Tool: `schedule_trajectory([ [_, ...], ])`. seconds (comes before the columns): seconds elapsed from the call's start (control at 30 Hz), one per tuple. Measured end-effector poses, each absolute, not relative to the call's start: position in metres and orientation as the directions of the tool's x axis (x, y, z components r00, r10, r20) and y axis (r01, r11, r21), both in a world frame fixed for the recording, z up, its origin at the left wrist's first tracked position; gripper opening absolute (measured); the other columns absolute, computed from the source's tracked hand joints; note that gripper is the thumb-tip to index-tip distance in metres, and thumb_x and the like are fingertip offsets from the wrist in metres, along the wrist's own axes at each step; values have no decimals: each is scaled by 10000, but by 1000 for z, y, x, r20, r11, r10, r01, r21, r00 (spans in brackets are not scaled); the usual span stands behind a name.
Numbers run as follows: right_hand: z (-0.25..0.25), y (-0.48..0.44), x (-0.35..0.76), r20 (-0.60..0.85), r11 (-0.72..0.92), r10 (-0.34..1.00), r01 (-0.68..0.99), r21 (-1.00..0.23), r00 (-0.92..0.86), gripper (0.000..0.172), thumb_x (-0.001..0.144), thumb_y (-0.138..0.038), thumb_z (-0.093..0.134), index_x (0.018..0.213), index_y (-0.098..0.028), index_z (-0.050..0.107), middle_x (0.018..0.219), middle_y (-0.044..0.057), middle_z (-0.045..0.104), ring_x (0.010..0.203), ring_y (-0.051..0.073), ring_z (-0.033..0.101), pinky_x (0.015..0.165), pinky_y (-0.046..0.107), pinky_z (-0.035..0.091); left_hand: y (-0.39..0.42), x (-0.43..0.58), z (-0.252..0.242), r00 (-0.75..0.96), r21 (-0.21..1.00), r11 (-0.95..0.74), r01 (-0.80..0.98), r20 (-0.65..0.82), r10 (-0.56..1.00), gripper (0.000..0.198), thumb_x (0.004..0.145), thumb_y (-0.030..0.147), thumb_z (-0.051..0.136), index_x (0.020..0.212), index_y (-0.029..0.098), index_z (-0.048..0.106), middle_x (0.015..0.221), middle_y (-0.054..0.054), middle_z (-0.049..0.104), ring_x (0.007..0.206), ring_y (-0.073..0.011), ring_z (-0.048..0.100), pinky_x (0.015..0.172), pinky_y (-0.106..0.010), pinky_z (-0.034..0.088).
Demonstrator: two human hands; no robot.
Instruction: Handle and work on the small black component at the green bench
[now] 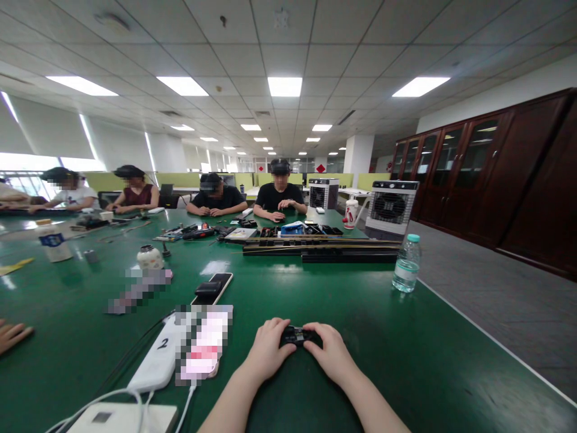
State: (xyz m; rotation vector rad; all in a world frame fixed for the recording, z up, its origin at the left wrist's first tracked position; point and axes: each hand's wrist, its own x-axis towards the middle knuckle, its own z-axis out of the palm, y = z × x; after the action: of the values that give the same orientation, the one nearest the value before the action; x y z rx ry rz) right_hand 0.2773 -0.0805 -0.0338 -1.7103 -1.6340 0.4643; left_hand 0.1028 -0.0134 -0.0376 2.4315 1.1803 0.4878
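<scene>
Both my hands hold one small black device (296, 335) just above or on the green table, too small in the picture to tell its kind. My left hand (269, 346) closes around its left end, thumb on the near side and fingers over the far side. Around the right end, my right hand (331, 349) grips it in the same way. Between my fingers its middle shows some grey, metallic-looking parts. The ends are hidden by my fingers, and I cannot tell whether the device rests on the table.
Left of my hands lie a white power bank (157, 355), a lit phone (205, 343), cables and another phone (225, 282) with a black case on it. A water bottle (406, 264) stands right. Black rails (351, 256) and tools lie farther back. Several people sit around; another person's hand (13, 335) is at far left.
</scene>
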Motion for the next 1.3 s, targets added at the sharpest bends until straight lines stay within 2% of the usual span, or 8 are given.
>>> schedule_trajectory([
  [0.37,-31,-82,276,219,65,968,718,-693,124,255,751,-239,560,986,-241,660,1047,31,689,1032,223,582,962,380,387,-13,102,-36,594,497,-585,641,161,788,371,787,253,553,1157,224,556,1152,-51,581,1089,-222,491,940,-330,351],
  [0.67,-32,-82,276,214,59,969,728,-683,121,248,755,-253,560,981,-244,660,1051,29,688,1036,223,582,962,379,383,-10,100,-38,604,528,-588,613,166,779,400,773,237,555,1172,202,565,1147,-59,591,1083,-219,501,939,-318,361],
  [0.83,-33,-81,276,216,61,969,729,-682,121,253,755,-242,558,986,-236,661,1055,34,688,1039,220,584,963,376,388,-10,101,-40,603,554,-579,598,165,780,515,740,242,587,1247,180,518,1244,-81,546,1158,-233,460,999,-337,333],
  [1.03,-30,-82,274,240,91,965,723,-684,106,301,731,-243,583,1023,-234,654,1105,47,673,1082,232,569,989,391,379,-12,104,-42,612,535,-605,590,192,767,409,786,233,537,1194,214,552,1186,-61,582,1109,-225,494,970,-348,363],
  [1.3,-31,-82,272,266,115,960,747,-655,85,234,730,-257,611,953,-261,681,1090,33,677,1102,233,556,992,407,373,-13,103,-44,618,541,-616,573,208,758,414,781,226,537,1194,219,539,1177,-59,578,1096,-226,500,961,-355,371],
])
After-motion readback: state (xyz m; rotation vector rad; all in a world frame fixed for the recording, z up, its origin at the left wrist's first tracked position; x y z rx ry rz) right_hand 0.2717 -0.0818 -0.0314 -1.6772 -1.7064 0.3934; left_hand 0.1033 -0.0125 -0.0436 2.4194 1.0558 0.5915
